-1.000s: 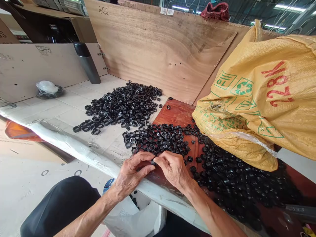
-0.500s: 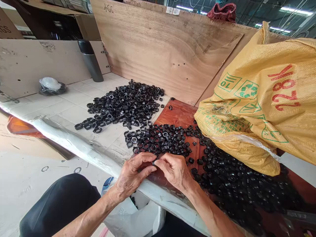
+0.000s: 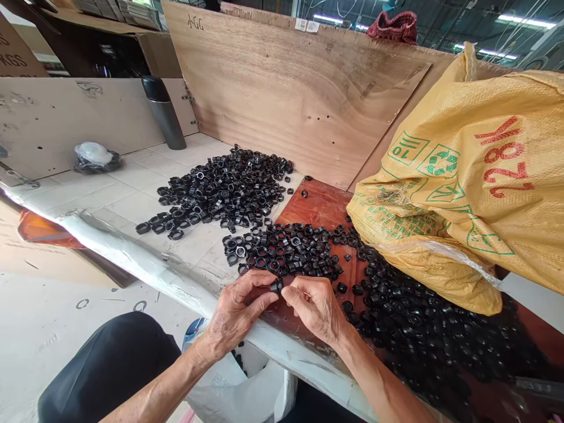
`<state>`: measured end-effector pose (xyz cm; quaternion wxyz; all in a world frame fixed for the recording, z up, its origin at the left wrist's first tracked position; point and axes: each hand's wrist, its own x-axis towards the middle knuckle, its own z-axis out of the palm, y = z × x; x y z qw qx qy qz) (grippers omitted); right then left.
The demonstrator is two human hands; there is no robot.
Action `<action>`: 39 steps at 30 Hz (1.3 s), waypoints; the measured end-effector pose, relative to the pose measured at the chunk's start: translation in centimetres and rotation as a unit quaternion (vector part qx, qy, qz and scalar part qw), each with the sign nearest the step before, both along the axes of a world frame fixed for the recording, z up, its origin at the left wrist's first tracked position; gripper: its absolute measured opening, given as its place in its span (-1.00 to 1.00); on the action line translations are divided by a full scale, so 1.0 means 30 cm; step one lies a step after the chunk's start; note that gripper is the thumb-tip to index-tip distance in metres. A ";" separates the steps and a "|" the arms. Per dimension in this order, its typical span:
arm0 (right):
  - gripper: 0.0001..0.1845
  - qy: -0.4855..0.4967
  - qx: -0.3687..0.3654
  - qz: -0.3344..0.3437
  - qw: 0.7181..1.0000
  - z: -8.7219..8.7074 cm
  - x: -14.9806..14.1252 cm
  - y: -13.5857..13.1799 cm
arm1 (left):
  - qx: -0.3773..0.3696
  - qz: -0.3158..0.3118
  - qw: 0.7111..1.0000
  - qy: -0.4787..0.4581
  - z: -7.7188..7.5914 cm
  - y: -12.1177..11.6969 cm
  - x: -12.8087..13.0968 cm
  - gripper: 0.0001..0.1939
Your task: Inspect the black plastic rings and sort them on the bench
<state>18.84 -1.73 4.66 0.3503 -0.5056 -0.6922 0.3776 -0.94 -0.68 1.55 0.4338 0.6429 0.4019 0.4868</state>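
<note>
My left hand [image 3: 238,308] and my right hand [image 3: 315,306] meet at the near edge of the table, fingertips pinched together on one small black ring [image 3: 277,286]. Just beyond them lies a loose spread of small black rings [image 3: 286,249] on the red-brown board [image 3: 319,205]. A bigger heap of black rings [image 3: 222,191] sits further back on the pale tiled surface [image 3: 127,197]. More black rings [image 3: 423,335] trail to the right under the yellow sack [image 3: 476,176].
A plywood panel [image 3: 299,88] stands behind the piles, with a dark cylinder flask [image 3: 164,111] at its left end. A plastic-wrapped bundle [image 3: 94,157] lies at the far left. A white plastic bag [image 3: 247,390] hangs open below the table edge, by my dark-clad knee [image 3: 110,364].
Both hands stay pinched together at the table edge; the black ring between the fingertips shows more clearly now. The view has shifted slightly.
</note>
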 end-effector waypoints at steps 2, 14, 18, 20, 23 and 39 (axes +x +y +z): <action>-0.57 0.004 0.011 0.012 1.000 0.001 -0.001 0.000 | -0.004 0.005 1.000 -0.004 -0.001 0.001 -0.002 -0.86; -0.78 0.004 0.034 0.012 0.999 0.004 0.003 0.000 | 0.001 0.009 1.000 -0.003 -0.015 0.003 -0.001 -0.85; -0.82 0.009 0.033 0.016 0.999 -0.007 0.007 -0.001 | 0.010 0.005 1.000 0.003 -0.016 0.005 -0.002 -0.84; -0.89 0.034 0.028 0.010 0.999 -0.017 0.008 0.004 | 0.008 0.001 1.000 0.001 -0.014 0.007 -0.002 -0.85; -0.84 0.055 0.032 0.012 0.998 -0.029 0.004 0.010 | 0.029 -0.008 1.000 0.008 -0.018 0.009 -0.002 -0.86; -0.75 -0.135 -0.019 -0.068 0.988 0.018 0.113 0.048 | 0.166 -0.158 0.933 0.278 0.035 -0.119 -0.112 -0.91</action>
